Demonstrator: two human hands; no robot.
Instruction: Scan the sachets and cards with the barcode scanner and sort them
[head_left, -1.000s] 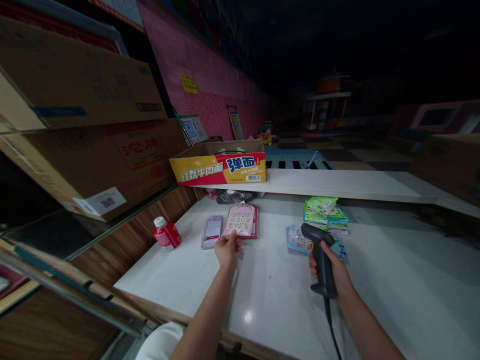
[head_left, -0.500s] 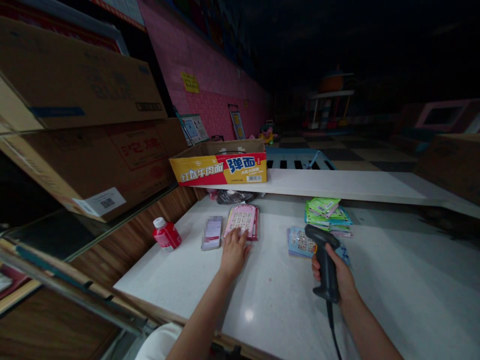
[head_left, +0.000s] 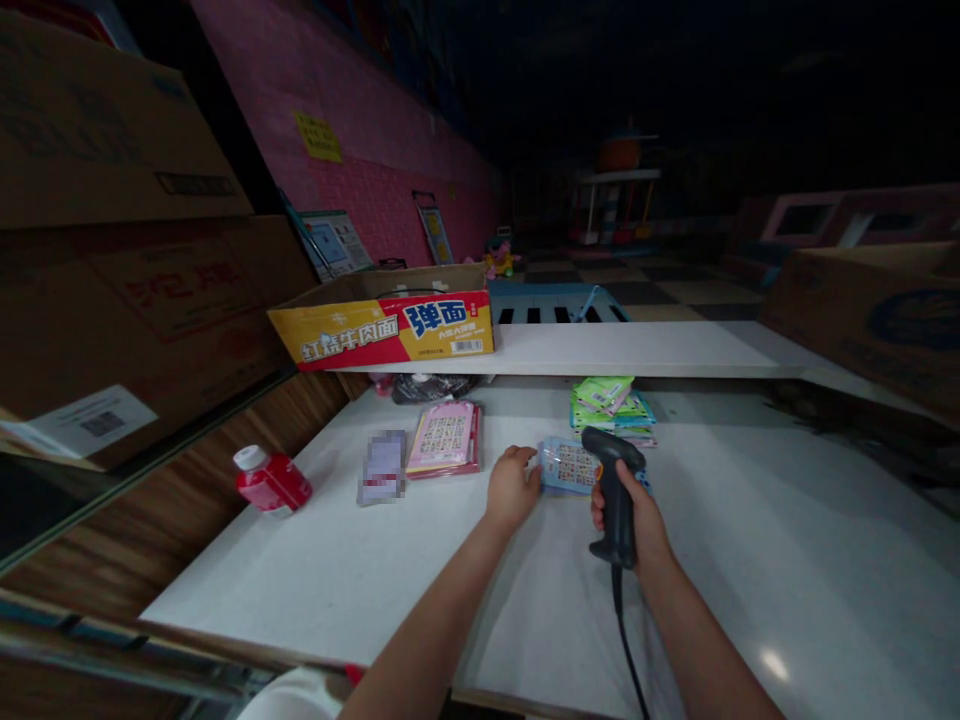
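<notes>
My right hand (head_left: pixel 641 520) grips the handle of a black barcode scanner (head_left: pixel 613 480), its head pointing at a stack of blue packets (head_left: pixel 566 465) on the white counter (head_left: pixel 750 540). My left hand (head_left: pixel 512 488) is curled with its fingers on the left edge of the top blue packet. A stack of pink packets (head_left: pixel 444 438) lies to the left, and a stack of green packets (head_left: pixel 609 403) lies behind the blue ones.
A phone (head_left: pixel 382 466) and a red bottle with a white cap (head_left: pixel 268 482) lie at the left of the counter. A yellow and red noodle carton (head_left: pixel 390 322) stands on the raised shelf. Brown cardboard boxes (head_left: pixel 112 290) are stacked at the left, another (head_left: pixel 870 310) at the right.
My left hand left the pink packets and moved right to the blue stack. The scanner in my right hand shifted slightly left, and the view turned to the right.
</notes>
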